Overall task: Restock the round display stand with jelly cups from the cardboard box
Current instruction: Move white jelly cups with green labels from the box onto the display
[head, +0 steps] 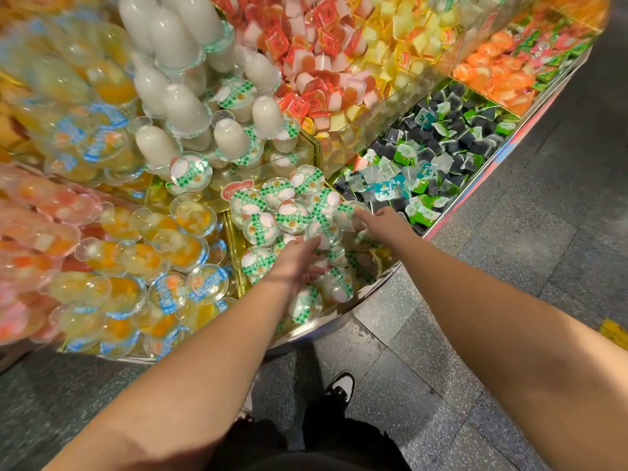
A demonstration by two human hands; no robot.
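The round display stand (373, 288) fills the upper left, its lower tier holding several clear jelly cups with green-checked lids (272, 202). My left hand (299, 260) lies over this pile, fingers touching one cup (323, 231) from below. My right hand (380, 219) reaches in from the right, and its fingers touch a cup (350, 214) at the pile's right edge. Whether either hand grips its cup is unclear. No cardboard box is in view.
Orange and yellow fruit cups (163, 246) fill the section to the left. White jelly cups (183, 107) stack on the tier above. A neighbouring bin holds small black and green jelly packs (441, 144). Grey tiled floor (509, 266) and my shoe (341, 385) lie below.
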